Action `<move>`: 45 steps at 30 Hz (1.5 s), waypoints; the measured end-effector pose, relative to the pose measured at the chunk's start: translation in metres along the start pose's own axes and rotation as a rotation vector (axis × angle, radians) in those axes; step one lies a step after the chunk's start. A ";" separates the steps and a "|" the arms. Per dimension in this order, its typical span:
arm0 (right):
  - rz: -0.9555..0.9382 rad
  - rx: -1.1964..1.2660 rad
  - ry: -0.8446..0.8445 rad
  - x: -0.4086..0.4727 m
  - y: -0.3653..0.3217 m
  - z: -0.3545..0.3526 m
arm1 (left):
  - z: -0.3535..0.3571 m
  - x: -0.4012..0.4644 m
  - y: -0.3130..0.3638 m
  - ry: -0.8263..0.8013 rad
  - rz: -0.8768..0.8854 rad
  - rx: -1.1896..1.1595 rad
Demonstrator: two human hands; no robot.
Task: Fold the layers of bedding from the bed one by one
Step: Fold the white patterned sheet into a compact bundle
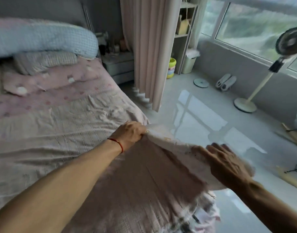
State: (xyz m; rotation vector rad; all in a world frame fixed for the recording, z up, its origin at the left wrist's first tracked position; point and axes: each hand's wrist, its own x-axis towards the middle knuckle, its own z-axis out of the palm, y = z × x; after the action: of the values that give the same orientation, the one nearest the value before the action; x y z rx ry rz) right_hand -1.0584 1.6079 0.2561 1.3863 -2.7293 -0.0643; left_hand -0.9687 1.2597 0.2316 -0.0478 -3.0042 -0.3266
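Observation:
A pale pink sheet [63, 132] covers the bed, wrinkled, with its near right corner lifted. My left hand [130, 133] grips the raised white edge of that sheet at the bed's right side. My right hand [228, 163] lies on the lifted edge further right, fingers spread and blurred by motion. A second pink layer with small motifs [48, 88] is spread toward the head of the bed. A blue rolled quilt [43, 41] and a striped pillow [46, 62] sit at the headboard.
A pink curtain [151, 47] hangs beside the bed. A glossy tiled floor [203, 118] stretches to the right, with a standing fan [255, 91], slippers [226, 82], a white bin [189, 63] and a shelf near the window. A nightstand [119, 64] stands by the headboard.

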 end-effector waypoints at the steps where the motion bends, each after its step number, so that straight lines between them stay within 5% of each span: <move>1: 0.003 -0.030 0.015 0.004 0.005 -0.033 | -0.029 -0.004 0.013 0.065 -0.027 -0.023; 5: 0.091 0.044 0.165 0.034 -0.001 -0.153 | -0.122 -0.024 0.032 0.318 -0.158 -0.097; 9: -0.018 0.108 0.348 0.056 -0.019 -0.265 | -0.219 -0.047 0.027 0.519 -0.195 -0.074; 17: -0.257 0.128 0.328 0.098 -0.080 -0.402 | -0.398 -0.140 -0.001 0.598 -0.021 0.184; 25: -0.356 0.013 0.252 0.134 -0.168 -0.411 | -0.488 -0.252 -0.020 0.181 -0.209 0.158; 33: -0.467 -0.060 0.078 0.191 -0.248 -0.371 | -0.458 -0.341 -0.119 -0.350 -0.504 -0.049; 36: -0.444 -0.130 -0.009 0.215 -0.259 -0.358 | -0.452 -0.367 -0.129 -0.343 -0.610 -0.149; 39: -0.392 -0.146 -0.057 0.240 -0.275 -0.350 | -0.447 -0.372 -0.144 -0.215 -0.698 0.043; 45: -0.309 -0.094 0.179 0.288 -0.295 -0.381 | -0.468 -0.346 -0.165 0.173 -0.821 0.254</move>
State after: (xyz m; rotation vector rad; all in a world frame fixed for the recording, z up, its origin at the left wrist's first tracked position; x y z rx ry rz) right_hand -0.9560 1.2011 0.6284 1.6832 -2.3203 -0.0810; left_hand -0.5792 0.9911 0.6082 1.1746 -2.7049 -0.0025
